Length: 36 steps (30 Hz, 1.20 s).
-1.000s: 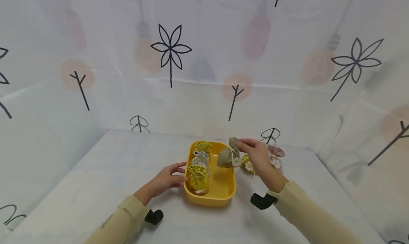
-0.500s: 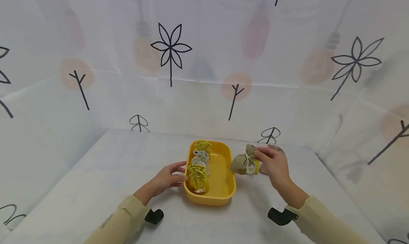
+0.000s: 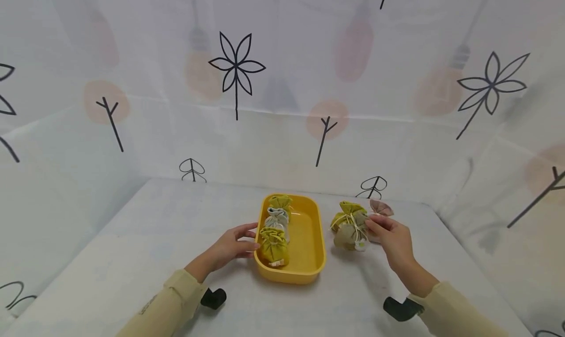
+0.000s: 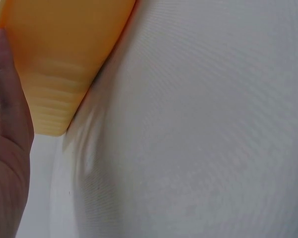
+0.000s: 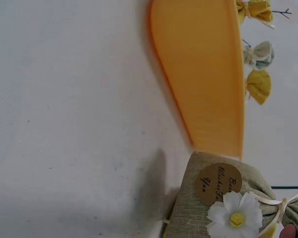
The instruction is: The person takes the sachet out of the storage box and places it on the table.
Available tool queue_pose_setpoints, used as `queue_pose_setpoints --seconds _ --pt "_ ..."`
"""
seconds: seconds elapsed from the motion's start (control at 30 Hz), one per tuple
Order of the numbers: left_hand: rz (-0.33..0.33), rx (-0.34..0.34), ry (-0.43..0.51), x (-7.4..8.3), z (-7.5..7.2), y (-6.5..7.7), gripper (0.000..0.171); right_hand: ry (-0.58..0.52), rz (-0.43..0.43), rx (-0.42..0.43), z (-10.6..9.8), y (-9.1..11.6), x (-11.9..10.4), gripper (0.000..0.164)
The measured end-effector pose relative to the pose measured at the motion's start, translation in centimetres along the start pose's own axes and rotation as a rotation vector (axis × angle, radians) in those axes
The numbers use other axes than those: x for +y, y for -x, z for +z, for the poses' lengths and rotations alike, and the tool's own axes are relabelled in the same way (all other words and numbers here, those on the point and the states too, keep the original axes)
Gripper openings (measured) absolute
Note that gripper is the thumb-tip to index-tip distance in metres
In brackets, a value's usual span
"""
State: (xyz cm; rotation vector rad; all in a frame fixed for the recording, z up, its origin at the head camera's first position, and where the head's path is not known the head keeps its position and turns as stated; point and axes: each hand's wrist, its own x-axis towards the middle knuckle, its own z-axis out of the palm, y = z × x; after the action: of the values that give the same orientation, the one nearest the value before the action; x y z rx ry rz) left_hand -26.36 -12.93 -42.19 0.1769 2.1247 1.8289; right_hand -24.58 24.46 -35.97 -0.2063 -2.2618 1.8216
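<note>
In the head view my right hand (image 3: 394, 241) pinches the gathered top of a grey-green drawstring pouch (image 3: 347, 237). The right wrist view shows that pouch (image 5: 208, 173) close up, with a white daisy, a round brown label and a pale tie string. It hangs in front of a yellow-green pouch (image 3: 351, 208), and a pink pouch (image 3: 381, 208) is partly hidden behind my right hand. My left hand (image 3: 231, 244) touches the left side of a yellow tray (image 3: 306, 244), one finger extended along its outer wall in the left wrist view.
Along the tray's left side lie a yellow-green pouch (image 3: 274, 247) at the front, a grey-white pouch (image 3: 276, 219) in the middle and another yellow-green pouch (image 3: 280, 202) at the back. A white-covered table (image 3: 176, 219) meets patterned cloth walls (image 3: 282, 145).
My right hand has carried the grey-green pouch out from over the tray, right and down, to beside the other two pouches. My left hand and the tray have stayed put.
</note>
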Motion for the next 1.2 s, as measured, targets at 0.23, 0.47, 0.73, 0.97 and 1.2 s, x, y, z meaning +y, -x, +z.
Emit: queue_pose_setpoints --seconds 0.23,0.47,0.73,0.97,1.2 --pt "0.011 -0.011 -0.009 -0.2 -0.1 -0.1 0.077 0.033 0.043 0.03 0.1 -0.7 2.2 0.04" --pt "0.007 -0.006 -0.018 -0.1 -0.1 -0.1 0.078 0.111 -0.003 -0.004 -0.1 -0.7 2.7 0.044" --pt "0.006 -0.01 -0.013 -0.2 0.0 0.0 0.077 0.21 0.004 0.076 -0.9 -0.6 1.8 0.047" --pt "0.007 0.005 -0.02 0.1 0.0 0.1 0.075 0.164 -0.056 0.082 -0.9 -0.6 0.6 0.055" --pt "0.01 0.002 -0.016 0.0 0.1 0.1 0.075 0.15 -0.097 -0.008 0.0 -0.3 -0.4 0.049"
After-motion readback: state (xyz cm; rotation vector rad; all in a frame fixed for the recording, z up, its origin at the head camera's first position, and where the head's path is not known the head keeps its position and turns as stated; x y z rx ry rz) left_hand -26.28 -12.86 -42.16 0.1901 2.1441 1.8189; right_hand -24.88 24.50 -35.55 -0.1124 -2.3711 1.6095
